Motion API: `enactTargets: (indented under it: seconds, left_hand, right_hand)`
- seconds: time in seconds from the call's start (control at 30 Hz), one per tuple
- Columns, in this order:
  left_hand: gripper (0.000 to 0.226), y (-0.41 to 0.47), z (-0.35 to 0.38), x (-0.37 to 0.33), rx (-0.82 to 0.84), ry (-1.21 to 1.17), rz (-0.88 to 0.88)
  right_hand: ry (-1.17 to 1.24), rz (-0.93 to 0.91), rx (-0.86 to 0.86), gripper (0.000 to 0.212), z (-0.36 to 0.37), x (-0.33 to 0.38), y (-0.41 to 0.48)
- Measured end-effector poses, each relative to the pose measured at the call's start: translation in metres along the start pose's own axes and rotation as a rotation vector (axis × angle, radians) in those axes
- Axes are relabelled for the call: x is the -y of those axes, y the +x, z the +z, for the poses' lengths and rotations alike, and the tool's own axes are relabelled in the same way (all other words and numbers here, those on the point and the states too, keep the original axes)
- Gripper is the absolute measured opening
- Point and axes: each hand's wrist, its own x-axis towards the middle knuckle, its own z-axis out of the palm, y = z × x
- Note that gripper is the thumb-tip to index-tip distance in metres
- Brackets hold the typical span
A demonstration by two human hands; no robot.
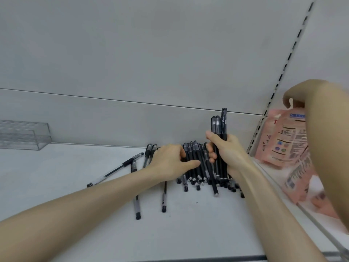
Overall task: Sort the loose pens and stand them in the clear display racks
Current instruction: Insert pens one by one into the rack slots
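Early on: few black plastic pens [219, 127] are clasped upright in right grip [226, 154], left grip [170, 161] is laid on loose pen pile [202, 171] on white shelf [56, 176] (pinch can't be told), clear acrylic rack [24, 135] at far left seen w/o pens

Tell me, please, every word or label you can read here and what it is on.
"TEST 2": on the tallest pen in the right hand; print after it too small to read.
Too blurred to read: blue label and small print on the pink pouch.
Too small to read: markings on the loose pens.
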Motion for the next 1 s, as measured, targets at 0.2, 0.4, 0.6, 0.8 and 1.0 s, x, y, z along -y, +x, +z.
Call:
enactTargets:
  seconds: [0.2,0.4,0.6,0.8,1.0]
  left_hand:
    - [0.063,0.012,0.013,-0.012,0.061,0.285,-0.167]
    - [0.085,0.011,0.019,-0.015,-0.008,0.256,-0.198]
    - [0.054,0.018,0.014,-0.028,0.094,0.287,-0.128]
    - [0.045,0.022,0.002,-0.026,0.167,0.27,-0.128]
    - [0.041,0.026,-0.015,-0.014,0.292,0.189,-0.133]
  right_hand:
    - [0.007,-0.022,-0.031,0.017,-0.007,-0.005,0.001]
    - [-0.004,-0.041,-0.058,0.022,-0.006,-0.002,0.0]
    - [0.002,-0.052,-0.067,0.021,-0.007,0.001,-0.002]
    - [0.004,-0.043,-0.037,0.02,-0.003,0.0,-0.005]
    - [-0.001,-0.051,-0.006,0.022,0.004,-0.003,-0.004]
